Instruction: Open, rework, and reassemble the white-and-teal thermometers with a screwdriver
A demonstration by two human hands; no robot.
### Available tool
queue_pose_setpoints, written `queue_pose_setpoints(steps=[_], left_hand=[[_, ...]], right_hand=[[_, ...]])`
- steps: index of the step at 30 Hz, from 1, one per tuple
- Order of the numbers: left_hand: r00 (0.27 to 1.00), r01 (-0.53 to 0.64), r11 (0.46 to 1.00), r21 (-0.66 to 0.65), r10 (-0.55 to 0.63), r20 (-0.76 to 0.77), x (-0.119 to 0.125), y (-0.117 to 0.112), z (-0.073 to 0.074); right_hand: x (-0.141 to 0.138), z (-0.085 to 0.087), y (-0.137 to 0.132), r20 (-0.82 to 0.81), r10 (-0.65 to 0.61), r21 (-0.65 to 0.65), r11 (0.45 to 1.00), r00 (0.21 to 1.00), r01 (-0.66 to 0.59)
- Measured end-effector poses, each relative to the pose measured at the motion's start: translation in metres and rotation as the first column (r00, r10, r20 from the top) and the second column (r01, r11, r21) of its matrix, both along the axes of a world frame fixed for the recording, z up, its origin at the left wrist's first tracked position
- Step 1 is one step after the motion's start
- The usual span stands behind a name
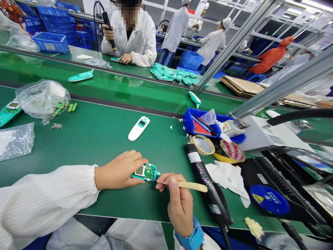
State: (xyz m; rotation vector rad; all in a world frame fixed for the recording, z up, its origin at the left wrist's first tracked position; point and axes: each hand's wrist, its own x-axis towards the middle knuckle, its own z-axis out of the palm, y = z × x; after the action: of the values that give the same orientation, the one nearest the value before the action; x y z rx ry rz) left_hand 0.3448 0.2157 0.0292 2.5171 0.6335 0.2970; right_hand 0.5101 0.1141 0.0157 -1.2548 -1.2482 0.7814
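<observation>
1. The left hand [119, 171] lies on the mat with its fingers bent down over the near end of an open teal plastic shell [145, 172], pinning it flat.
2. The shell lies face up, showing a green circuit board and a small grey screen. It sits near the front edge of the dark green table mat [91, 142], between the two hands.
3. The right hand [179, 203] is closed in a pinch around a pale beige stick [194, 186], whose thin tip is just beside the shell's right end.
4. A bright blue wrist strap [194, 239] wraps the right wrist.
5. Just right of the stick lies a long black electric screwdriver [208, 180], with a crumpled white cloth [229, 175] beside it.
6. Behind the cloth are a cream tape roll [204, 144] and a red-printed tape roll [232, 151], in front of a blue plastic tray [188, 122].
7. A closed white-and-teal thermometer [138, 128] lies alone, well apart from the hands.
8. At far left sits a crumpled clear plastic bag [43, 99].
9. Across the belt, a person in a white coat [142, 38] holds a black driver beside a pile of teal casings [171, 73].
</observation>
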Motion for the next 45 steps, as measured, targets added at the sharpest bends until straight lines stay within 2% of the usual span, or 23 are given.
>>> queue_pose_setpoints(steps=[8, 18, 22, 25, 27, 37, 45], left_hand=[[0.998, 0.024, 0.999, 0.043, -0.021, -0.056, -0.0006, -0.0019, 0.0015], [1.000, 0.027, 0.998, 0.049, -0.026, -0.011, -0.0007, -0.0015, -0.0009], [1.000, 0.001, 1.000, 0.017, -0.001, 0.008, -0.0016, -0.0021, -0.0021], [1.000, -0.009, 1.000, 0.012, 0.009, 0.004, -0.0016, -0.0028, -0.0019], [1.000, -0.007, 1.000, 0.008, 0.007, 0.001, -0.0014, -0.0032, -0.0014], [1.000, -0.012, 1.000, -0.019, 0.012, -0.010, -0.0004, -0.0040, 0.0001], [0.999, -0.008, 1.000, 0.002, 0.008, -0.032, 0.0004, -0.0034, -0.0013]], right_hand=[[0.0007, 0.0007, 0.0022, 0.019, -0.015, -0.025, 1.000, 1.000, 0.015], [-0.0016, 0.0003, 0.0048, 0.083, -0.055, -0.025, 0.998, 0.995, 0.057], [0.0012, -0.0008, 0.0039, -0.032, -0.041, -0.031, 0.999, 0.999, 0.040], [0.0040, -0.0013, 0.0017, -0.148, -0.096, -0.008, 0.995, 0.984, 0.096], [0.0044, -0.0014, 0.0003, -0.171, -0.111, -0.004, 0.994, 0.979, 0.112], [0.0000, -0.0025, 0.0002, -0.031, -0.055, 0.003, 0.998, 0.998, 0.055], [0.0001, -0.0030, -0.0018, 0.012, -0.034, 0.006, 0.999, 0.999, 0.034]])
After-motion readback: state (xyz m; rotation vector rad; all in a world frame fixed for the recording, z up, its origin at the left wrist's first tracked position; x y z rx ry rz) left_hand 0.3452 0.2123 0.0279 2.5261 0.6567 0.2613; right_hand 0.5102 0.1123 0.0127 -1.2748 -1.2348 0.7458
